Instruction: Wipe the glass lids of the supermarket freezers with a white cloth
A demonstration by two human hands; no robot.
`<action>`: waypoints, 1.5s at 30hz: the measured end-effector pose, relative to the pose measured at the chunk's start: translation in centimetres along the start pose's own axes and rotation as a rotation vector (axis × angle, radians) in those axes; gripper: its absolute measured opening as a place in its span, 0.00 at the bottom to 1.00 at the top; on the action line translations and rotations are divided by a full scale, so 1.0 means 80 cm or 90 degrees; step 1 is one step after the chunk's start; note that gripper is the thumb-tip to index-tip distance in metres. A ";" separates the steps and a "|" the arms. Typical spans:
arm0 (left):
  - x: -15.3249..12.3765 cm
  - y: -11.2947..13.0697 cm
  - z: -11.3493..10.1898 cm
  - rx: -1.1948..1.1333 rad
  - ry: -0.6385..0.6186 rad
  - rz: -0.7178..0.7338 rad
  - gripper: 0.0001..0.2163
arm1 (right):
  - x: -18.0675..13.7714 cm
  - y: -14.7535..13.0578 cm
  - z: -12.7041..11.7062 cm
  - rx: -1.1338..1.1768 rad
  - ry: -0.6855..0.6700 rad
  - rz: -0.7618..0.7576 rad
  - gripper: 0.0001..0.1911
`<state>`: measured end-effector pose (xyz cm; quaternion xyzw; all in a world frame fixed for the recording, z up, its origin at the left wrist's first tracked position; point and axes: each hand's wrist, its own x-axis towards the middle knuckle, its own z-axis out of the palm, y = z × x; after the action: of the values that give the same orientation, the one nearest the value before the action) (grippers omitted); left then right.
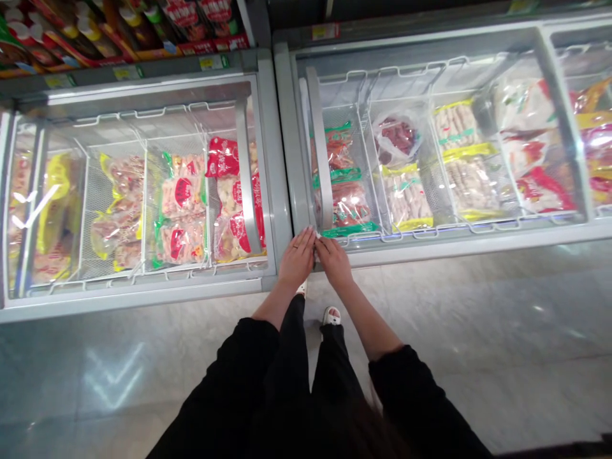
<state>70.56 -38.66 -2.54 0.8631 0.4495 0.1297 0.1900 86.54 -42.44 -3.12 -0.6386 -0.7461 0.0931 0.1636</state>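
Observation:
My left hand [297, 258] and my right hand [333, 260] meet at the near left corner of the right chest freezer [387, 256]. Their fingertips come together there, fingers bent and pressed close. A small white bit [317, 235] shows between the fingertips, too little of it to name. A dark ring sits on a left finger. Just beyond my hands stands the grey upright handle [319, 146] of the freezer's glass lid. Under the glass by it lie red-and-green packs of frozen meat [347, 201].
A second glass-topped freezer [265, 191] stands at the left, with bagged frozen food [182, 191] in wire dividers [145, 210]. Shelves of bottles and packets [143, 22] rise behind it. My feet in white slippers [331, 315] are on the grey tiled floor [454, 331].

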 end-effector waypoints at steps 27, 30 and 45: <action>0.001 -0.003 0.012 -0.001 0.046 -0.007 0.32 | -0.031 0.050 0.000 0.079 -0.016 -0.077 0.28; 0.002 -0.003 0.013 0.000 0.042 -0.005 0.33 | -0.036 0.057 -0.010 0.084 -0.059 -0.100 0.31; 0.004 0.003 0.013 0.060 0.063 -0.056 0.32 | -0.046 0.046 -0.023 0.051 -0.096 -0.097 0.34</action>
<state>71.34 -38.76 -3.29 0.8432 0.5012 0.1425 0.1324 91.08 -45.54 -3.15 -0.5640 -0.7986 0.1575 0.1389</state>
